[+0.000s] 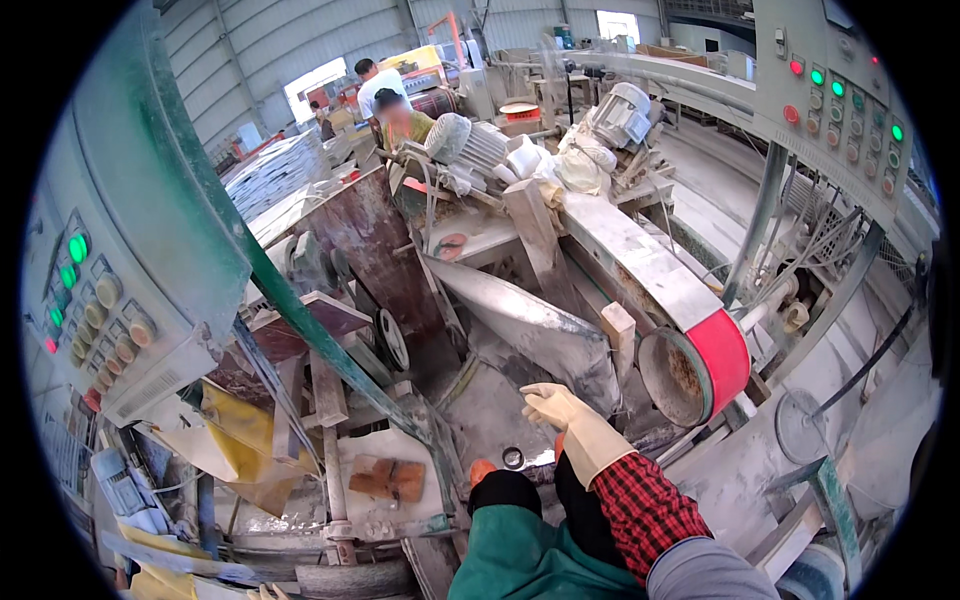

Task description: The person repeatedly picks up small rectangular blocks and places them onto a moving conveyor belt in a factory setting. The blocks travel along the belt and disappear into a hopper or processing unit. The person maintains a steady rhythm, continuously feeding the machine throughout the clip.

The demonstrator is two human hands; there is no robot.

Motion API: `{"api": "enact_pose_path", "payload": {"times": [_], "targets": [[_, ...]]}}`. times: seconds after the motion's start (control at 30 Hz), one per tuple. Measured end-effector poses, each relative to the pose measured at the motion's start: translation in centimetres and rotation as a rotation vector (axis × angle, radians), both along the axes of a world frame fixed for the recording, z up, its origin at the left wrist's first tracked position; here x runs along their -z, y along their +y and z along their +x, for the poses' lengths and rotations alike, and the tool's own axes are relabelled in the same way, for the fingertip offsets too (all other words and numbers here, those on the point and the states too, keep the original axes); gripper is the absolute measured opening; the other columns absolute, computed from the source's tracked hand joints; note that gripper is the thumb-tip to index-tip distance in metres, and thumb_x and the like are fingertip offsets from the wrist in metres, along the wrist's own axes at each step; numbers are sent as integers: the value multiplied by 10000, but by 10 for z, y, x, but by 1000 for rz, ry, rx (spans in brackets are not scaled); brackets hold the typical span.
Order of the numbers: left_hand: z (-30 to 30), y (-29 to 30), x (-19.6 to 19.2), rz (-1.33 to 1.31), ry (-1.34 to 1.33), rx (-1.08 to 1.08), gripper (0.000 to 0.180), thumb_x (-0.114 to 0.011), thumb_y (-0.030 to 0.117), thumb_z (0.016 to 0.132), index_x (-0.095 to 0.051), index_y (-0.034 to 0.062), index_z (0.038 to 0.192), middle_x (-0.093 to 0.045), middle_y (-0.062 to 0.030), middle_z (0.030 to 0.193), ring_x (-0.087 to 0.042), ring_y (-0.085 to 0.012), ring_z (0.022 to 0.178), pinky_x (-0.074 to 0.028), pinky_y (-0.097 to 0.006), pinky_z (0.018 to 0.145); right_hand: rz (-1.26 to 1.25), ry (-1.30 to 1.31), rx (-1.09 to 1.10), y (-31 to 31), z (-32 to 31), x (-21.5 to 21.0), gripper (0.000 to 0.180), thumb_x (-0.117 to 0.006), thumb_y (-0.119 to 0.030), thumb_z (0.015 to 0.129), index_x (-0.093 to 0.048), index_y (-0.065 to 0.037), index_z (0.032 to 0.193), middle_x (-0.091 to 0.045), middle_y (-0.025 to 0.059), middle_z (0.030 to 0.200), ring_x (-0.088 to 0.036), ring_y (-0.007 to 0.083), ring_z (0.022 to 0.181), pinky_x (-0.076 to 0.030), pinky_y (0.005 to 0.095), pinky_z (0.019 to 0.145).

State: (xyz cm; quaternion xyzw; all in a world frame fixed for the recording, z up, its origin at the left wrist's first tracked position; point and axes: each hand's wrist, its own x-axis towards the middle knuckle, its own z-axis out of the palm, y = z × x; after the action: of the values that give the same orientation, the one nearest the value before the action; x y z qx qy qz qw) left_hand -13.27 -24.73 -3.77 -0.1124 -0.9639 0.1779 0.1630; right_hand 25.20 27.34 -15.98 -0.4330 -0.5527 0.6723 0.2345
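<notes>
My right hand (562,412), in a cream rubber glove with a red-and-black checked sleeve above it, reaches out over my knees. Its fingers are loosely bent and apart, and I see nothing in them. Closest to it is a dusty, pale sheet-like guard (540,325), just beyond the fingertips. To its right stands a belt machine with a red band (722,365) around its rounded end. Only the gloved fingertips of my left hand (266,593) show at the lower edge, seemingly spread; the rest is out of view. A small dark ring (513,458) lies on the floor by my feet.
Control panels with lit buttons stand at left (100,310) and right (840,110). A green steel bar (310,325) slants across the left side. Dusty motors (470,145) sit on the machinery ahead. Two people (403,122) are beyond them. A spoked wheel (392,340) stands left of centre.
</notes>
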Motion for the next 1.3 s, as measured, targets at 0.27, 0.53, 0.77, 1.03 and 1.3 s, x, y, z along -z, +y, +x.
{"api": "enact_pose_path", "payload": {"times": [0.27,0.53,0.77,1.03,1.3], "targets": [[10,3,-4,75,-14,21,472,-467,508,909,-663,151,1148,-610,-138,1207,-543,-317,1137,-399,-479,973,-70,64,-9,-7,-7,-11,438,-541,-182,883,-533,-38,1297,-652,87,875,-601,141,722,-502,261,658],[1,-11,15,36,112,151,468,-504,494,896,-688,117,1104,-629,-165,1171,-559,-320,1120,-408,-455,976,-49,85,-57,-16,-14,-15,414,-548,-182,908,-533,-23,1290,-644,71,872,-592,129,737,-495,260,665],[12,-5,13,79,119,143,466,-490,498,900,-684,131,1111,-619,-160,1189,-560,-323,1107,-405,-457,977,-38,76,-55,-14,-15,-10,411,-553,-187,900,-548,-29,1279,-657,75,877,-599,129,736,-496,261,660],[9,-11,21,85,142,155,460,-489,500,897,-679,143,1118,-615,-154,1192,-561,-320,1103,-415,-453,965,-43,54,-64,-13,-15,-8,419,-541,-188,897,-545,-25,1284,-662,81,877,-603,128,743,-494,260,666],[17,-3,18,106,134,173,450,-488,490,895,-684,141,1099,-623,-157,1156,-565,-327,1082,-424,-461,945,5,69,-79,-12,-14,-3,434,-534,-189,899,-530,-14,1296,-655,72,856,-596,125,742,-487,263,672]]}}
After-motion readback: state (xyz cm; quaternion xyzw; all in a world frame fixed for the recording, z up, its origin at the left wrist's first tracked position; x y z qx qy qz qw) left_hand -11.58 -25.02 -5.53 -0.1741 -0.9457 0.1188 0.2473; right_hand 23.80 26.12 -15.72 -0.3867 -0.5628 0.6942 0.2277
